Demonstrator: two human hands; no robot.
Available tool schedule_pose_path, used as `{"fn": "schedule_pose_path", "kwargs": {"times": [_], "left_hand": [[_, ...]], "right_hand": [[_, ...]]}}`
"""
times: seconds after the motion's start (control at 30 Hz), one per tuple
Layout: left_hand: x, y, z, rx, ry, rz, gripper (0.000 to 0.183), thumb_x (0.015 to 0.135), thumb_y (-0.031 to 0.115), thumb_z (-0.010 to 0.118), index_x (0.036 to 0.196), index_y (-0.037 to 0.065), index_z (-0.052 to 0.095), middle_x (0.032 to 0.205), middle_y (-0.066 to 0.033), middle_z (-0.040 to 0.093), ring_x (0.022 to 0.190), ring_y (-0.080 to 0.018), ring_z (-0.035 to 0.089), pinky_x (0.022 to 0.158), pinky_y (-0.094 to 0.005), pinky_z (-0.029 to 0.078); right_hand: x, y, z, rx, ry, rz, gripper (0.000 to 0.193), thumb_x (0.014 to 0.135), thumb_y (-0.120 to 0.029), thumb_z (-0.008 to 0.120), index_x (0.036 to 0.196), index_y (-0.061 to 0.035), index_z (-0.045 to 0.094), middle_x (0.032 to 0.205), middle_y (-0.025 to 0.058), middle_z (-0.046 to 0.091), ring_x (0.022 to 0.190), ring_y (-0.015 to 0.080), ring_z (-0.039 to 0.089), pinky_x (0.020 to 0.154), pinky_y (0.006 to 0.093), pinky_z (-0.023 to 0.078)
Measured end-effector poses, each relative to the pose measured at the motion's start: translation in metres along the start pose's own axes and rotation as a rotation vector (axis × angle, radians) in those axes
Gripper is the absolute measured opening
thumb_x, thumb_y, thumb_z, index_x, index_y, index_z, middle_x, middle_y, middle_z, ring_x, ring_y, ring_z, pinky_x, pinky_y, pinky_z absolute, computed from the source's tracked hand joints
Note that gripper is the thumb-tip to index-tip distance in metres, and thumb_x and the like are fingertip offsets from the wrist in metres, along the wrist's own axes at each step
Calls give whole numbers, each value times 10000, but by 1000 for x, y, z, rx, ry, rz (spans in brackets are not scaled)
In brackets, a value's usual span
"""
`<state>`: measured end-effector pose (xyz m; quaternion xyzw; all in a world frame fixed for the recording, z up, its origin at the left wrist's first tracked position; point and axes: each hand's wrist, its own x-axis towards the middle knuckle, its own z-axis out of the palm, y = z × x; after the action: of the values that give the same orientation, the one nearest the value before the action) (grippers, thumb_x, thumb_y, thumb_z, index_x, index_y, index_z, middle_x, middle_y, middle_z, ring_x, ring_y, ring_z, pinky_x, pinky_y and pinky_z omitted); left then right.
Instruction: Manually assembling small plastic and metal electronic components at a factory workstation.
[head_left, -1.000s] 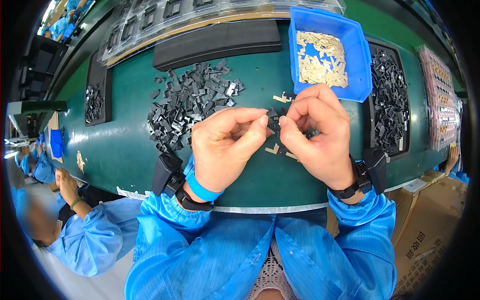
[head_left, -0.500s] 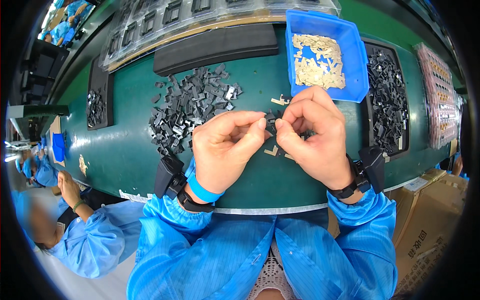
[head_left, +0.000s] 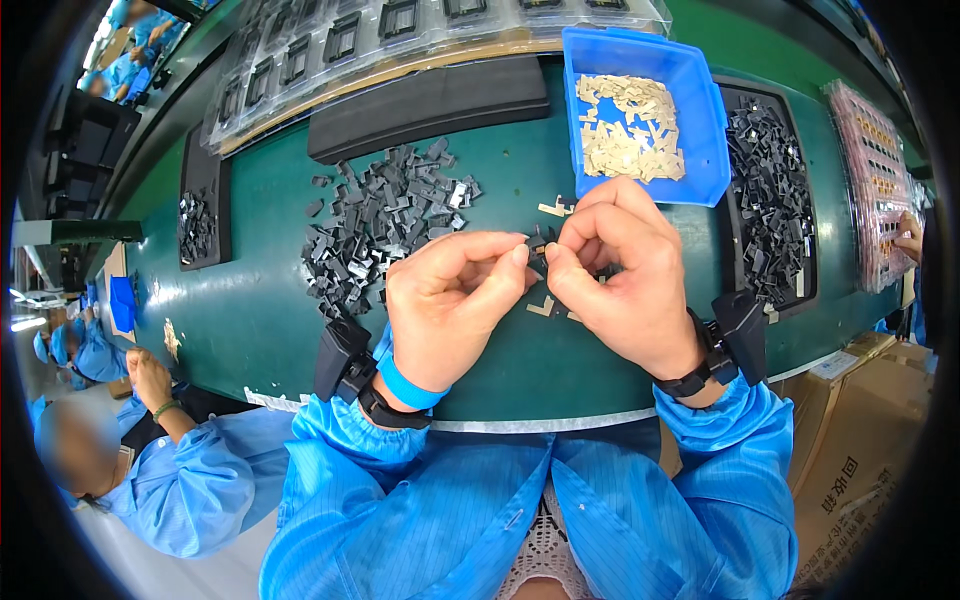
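Fingertip to fingertip, my left hand (head_left: 440, 305) and my right hand (head_left: 632, 275) pinch a small black plastic part (head_left: 540, 243) between them, above the green table. A little brownish spot shows on the part, but the fingers cover much of it. Just beyond the fingers lies a pale, thin cut-out piece (head_left: 556, 207). Another pale, L-shaped piece (head_left: 543, 307) rests on the table between my hands, nearer to me. To the left spreads a loose heap of small black and grey parts (head_left: 385, 215), close to my left hand.
A blue bin (head_left: 708, 130) with pale pieces stands behind my right hand. Right of it is a black tray (head_left: 735, 250) of dark parts. A black foam block (head_left: 430, 105) and clear trays (head_left: 340, 75) lie at the back. Co-workers sit at left; another hand (head_left: 909, 238) touches pinkish trays (head_left: 868, 190).
The view has shifted slightly. My hands keep their pinch, and the black part now shows a brownish spot. At the far right, another person's hand has come up to the pinkish trays.
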<state>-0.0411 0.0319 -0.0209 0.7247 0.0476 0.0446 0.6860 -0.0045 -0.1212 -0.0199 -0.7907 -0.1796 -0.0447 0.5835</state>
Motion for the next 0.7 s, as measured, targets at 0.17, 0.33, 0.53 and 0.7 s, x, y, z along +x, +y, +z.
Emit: {"fn": "schedule_pose_path", "kwargs": {"times": [0.17,0.33,0.53,0.7], "left_hand": [[0,1,1,-19,-10,-19,95,787,-12,628,876,-44,637,794,-91,637,702,-135,642,618,-230,522],[0,1,0,4,-9,-14,93,787,-11,629,875,-41,637,798,-90,639,707,-133,640,624,-232,524],[0,-1,1,-45,-19,-7,91,795,-19,619,883,-40,629,802,-89,642,716,-127,634,639,-235,525],[0,-1,1,-118,-40,-32,95,805,-16,610,896,-39,616,800,-94,647,720,-124,633,647,-238,527]], "right_hand": [[1,0,-1,-5,7,-6,91,677,-23,644,676,-7,555,740,44,482,502,94,481,432,227,390],[-1,0,-2,9,-30,28,112,700,-49,652,687,-3,550,750,45,477,512,97,491,440,230,400],[-1,1,-1,30,-26,46,131,709,-58,666,690,1,552,756,49,480,521,104,506,447,236,414],[-1,2,-1,41,-16,56,137,701,-62,679,690,0,558,757,49,484,516,104,506,449,230,414]]}}
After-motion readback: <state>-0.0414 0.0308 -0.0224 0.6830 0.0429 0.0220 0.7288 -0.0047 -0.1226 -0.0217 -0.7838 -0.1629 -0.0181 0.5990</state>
